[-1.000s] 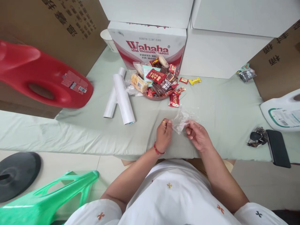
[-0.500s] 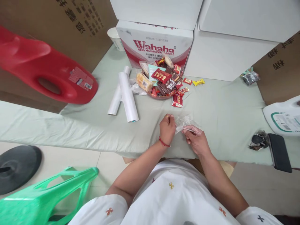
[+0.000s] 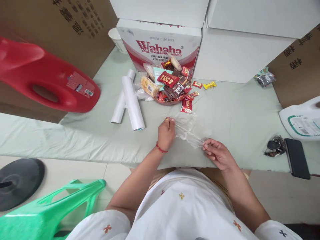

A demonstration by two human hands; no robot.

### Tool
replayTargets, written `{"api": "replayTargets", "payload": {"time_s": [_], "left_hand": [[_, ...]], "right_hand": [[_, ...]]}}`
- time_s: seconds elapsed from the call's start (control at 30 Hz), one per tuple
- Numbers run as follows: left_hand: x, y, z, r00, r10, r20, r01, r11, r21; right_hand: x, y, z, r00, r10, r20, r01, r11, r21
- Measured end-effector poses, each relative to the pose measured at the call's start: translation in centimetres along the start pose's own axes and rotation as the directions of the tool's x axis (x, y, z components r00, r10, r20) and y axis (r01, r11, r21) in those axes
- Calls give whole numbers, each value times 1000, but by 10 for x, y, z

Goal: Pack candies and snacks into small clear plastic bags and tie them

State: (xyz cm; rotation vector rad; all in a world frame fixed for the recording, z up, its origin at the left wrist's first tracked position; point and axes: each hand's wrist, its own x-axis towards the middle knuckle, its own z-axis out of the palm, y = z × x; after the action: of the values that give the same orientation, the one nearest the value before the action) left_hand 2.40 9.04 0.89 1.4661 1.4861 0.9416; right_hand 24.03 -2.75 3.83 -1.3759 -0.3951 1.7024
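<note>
A clear plastic bag (image 3: 189, 130) is stretched between my two hands, just above the table's front part. My left hand (image 3: 167, 134) is closed on its left end. On the other side, my right hand (image 3: 218, 152) pinches the bag's right edge between thumb and fingers. Beyond the bag sits a round red dish (image 3: 170, 102) heaped with wrapped snacks (image 3: 168, 79). A red candy packet (image 3: 186, 105) lies at the dish's front edge, closest to the bag. Small red (image 3: 197, 84) and yellow candies (image 3: 209, 85) rest to the right of the dish.
Two white rolls (image 3: 133, 103) lie crossed left of the dish. A large red jug (image 3: 47, 78) stands at left, a white bottle (image 3: 301, 120), keys (image 3: 275, 146) and a phone (image 3: 297, 158) at right. Boxes (image 3: 160, 43) line the back. A green stool (image 3: 52, 206) is below left.
My hands have moved apart, the left one leftward and the right one right and slightly down. The bunched plastic bag is now pulled out wider between them.
</note>
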Motion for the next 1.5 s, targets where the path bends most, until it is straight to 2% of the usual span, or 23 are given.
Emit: {"api": "replayTargets", "payload": {"time_s": [0.17,0.27,0.37,0.5,0.53,0.6,0.67,0.7,0.73,0.8,0.9,0.97,1.03,1.13,1.23,1.3,1.37,1.4,1.5], "left_hand": [[-4,-5,-19,996,-54,65,58,997,-58],[-17,-4,-28,987,-101,126,109,992,-64],[-36,-2,-33,980,-118,158,113,993,45],[-61,1,-33,983,-91,158,48,965,258],[-64,1,-33,982,-89,165,41,960,278],[-68,1,-32,980,-86,181,31,957,289],[-69,1,-31,979,-76,190,19,957,288],[-69,0,-31,978,-71,195,12,957,288],[-69,0,-31,978,-65,200,5,957,290],[-69,0,-31,978,-50,201,-12,955,297],[-71,-1,-31,979,-24,201,-42,947,319],[-73,-2,-31,978,-11,207,-59,942,330],[-74,-3,-31,977,-4,213,-69,940,333],[-76,-3,-32,974,0,228,-77,941,330],[-79,-3,-36,968,-2,252,-91,930,356],[-82,-4,-38,968,-10,252,-97,907,410],[-84,-6,-41,972,-24,235,-92,878,471],[-85,-7,-41,974,-32,224,-86,864,496],[-86,-8,-42,978,-57,200,-64,834,548]], "right_hand": [[-17,-11,-26,997,79,8,-79,997,3],[-28,-12,-43,995,100,-14,-100,993,-66],[-38,-5,-55,993,109,-33,-114,961,-252],[-43,-3,-63,995,94,40,-57,837,-544],[-42,-6,-63,998,57,38,-24,810,-586],[-36,-17,-61,992,-120,-41,64,753,-655],[-27,-32,-55,926,-359,-113,165,658,-735],[-21,-40,-49,885,-457,-95,224,595,-772],[-14,-47,-43,849,-527,-35,291,522,-802],[-1,-57,-28,798,-578,171,433,352,-830],[18,-60,-7,729,-468,500,603,95,-792],[28,-57,4,684,-350,640,685,7,-729],[35,-53,13,647,-309,697,735,9,-678],[42,-52,22,630,-383,675,758,117,-641],[49,-55,31,693,-433,576,711,280,-645],[52,-56,36,752,-417,510,649,338,-681],[54,-58,40,765,-389,514,635,320,-703],[53,-58,41,747,-370,552,658,291,-695],[48,-57,40,627,-287,725,778,169,-606]]}}
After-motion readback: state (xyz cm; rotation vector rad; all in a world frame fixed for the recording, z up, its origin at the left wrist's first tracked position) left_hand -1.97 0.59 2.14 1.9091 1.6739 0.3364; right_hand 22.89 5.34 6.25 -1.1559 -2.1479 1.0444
